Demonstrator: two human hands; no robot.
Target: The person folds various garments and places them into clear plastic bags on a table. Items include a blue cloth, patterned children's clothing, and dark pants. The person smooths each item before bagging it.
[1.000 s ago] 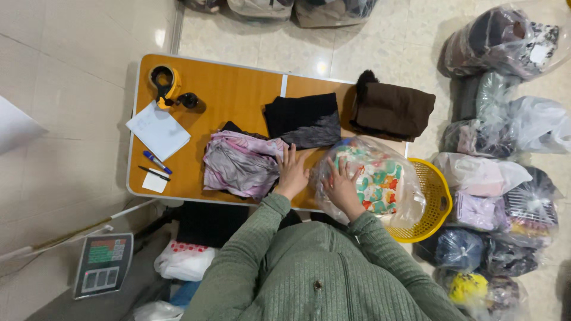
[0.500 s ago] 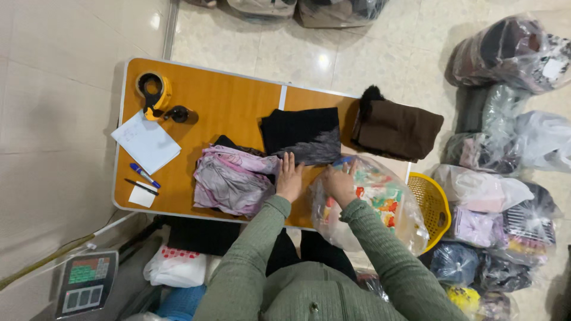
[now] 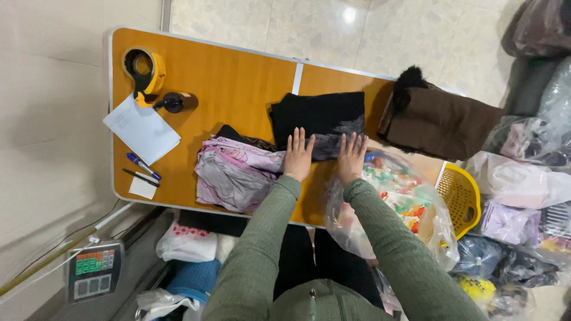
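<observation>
Both the left hand (image 3: 297,156) and right hand (image 3: 351,157) lie flat, fingers spread and gripping nothing, on the black folded garment (image 3: 318,119) mid-table toward the far edge, apparently folded but unbagged, the clear plastic bag (image 3: 392,202) overhanging the near edge.

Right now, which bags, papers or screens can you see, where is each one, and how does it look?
Clear plastic bag: table's right edge, beside the right hand, bulging with colourful cloth.
White paper sheet: table's left side, rectangular.
Small white note: near the table's front left corner.
Scale display: on the floor at lower left, grey with coloured keys.
Clear bags: floor at right, filled with clothes.
</observation>
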